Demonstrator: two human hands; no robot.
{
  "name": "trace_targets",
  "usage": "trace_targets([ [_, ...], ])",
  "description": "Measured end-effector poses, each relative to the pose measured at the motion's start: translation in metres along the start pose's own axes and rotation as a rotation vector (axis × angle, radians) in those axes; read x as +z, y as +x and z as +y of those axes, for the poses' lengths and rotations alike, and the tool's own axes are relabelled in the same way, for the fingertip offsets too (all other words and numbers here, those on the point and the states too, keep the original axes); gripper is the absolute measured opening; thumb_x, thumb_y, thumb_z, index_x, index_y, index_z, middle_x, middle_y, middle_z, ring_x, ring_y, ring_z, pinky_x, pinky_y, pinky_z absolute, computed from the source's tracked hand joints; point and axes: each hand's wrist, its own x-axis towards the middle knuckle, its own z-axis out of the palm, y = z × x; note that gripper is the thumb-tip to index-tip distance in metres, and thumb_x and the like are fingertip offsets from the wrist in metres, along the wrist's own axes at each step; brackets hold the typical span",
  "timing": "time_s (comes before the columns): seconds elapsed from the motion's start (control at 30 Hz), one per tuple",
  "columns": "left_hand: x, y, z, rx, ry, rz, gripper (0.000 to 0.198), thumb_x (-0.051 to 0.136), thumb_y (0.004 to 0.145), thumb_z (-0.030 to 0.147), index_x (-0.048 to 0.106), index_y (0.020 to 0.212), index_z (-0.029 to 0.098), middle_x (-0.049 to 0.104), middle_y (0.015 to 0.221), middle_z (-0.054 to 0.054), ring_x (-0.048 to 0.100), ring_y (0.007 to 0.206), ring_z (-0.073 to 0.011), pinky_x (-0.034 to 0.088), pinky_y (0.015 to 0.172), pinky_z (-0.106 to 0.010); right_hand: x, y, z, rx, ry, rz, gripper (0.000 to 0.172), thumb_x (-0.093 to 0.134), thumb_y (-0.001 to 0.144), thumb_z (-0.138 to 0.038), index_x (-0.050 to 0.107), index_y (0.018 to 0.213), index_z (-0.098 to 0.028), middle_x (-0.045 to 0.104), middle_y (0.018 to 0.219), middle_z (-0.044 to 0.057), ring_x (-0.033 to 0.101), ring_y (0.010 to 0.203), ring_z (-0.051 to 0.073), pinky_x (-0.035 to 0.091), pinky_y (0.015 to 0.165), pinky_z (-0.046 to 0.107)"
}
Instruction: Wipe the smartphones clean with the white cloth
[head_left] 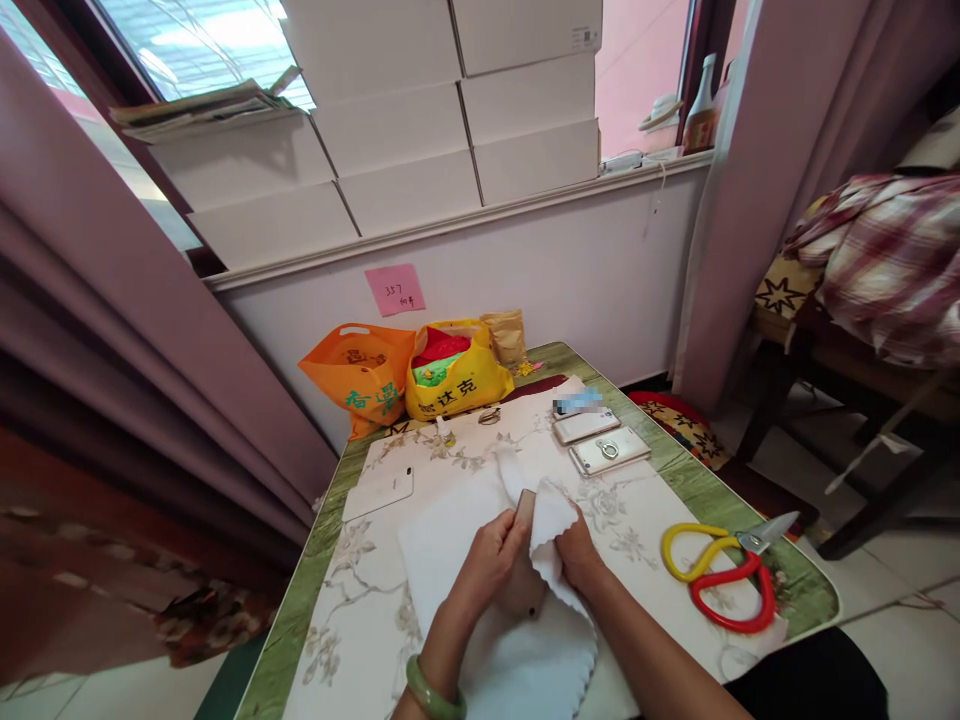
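My left hand grips a gold-coloured phone, held tilted above the table, with its camera end toward me. A green bangle circles the left wrist. My right hand is closed on a raised fold of a white cloth with a scalloped edge. That fold stands against the phone's right side, and more of the cloth lies spread beneath both hands. Some of the right fingers are hidden behind the cloth.
Scissors with yellow and red handles lie at right. Several phones rest behind, including one with a ring; a white phone lies at left. An orange bag, a yellow bag and a brown packet stand at the back.
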Motion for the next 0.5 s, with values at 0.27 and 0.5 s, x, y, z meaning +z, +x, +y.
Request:
trace_targets([
  [0.27,0.011,-0.016,-0.006,-0.178,-0.267,-0.126,0.021,0.065,0.073,0.037,0.058,0.075,0.017,0.052,0.061,0.005,0.044,0.053,-0.0104,0.033,0.050,-0.023,-0.005,0.001,0.004,0.095,0.048,0.099,0.021,0.067,0.066,-0.039,0.058,0.069,-0.020,0.057,0.056,-0.002,0.047,0.050,0.014,0.042,0.046,0.026],
  [0.5,-0.002,-0.022,-0.017,-0.296,-0.448,0.044,0.027,0.076,0.060,0.032,0.068,0.076,0.012,0.060,0.055,0.001,0.050,0.044,-0.0113,0.038,0.043,-0.023,-0.006,0.004,0.002,0.085,0.031,0.121,0.036,0.066,0.071,-0.050,0.066,0.091,-0.019,0.067,0.070,0.003,0.057,0.060,0.018,0.049,0.055,0.028],
])
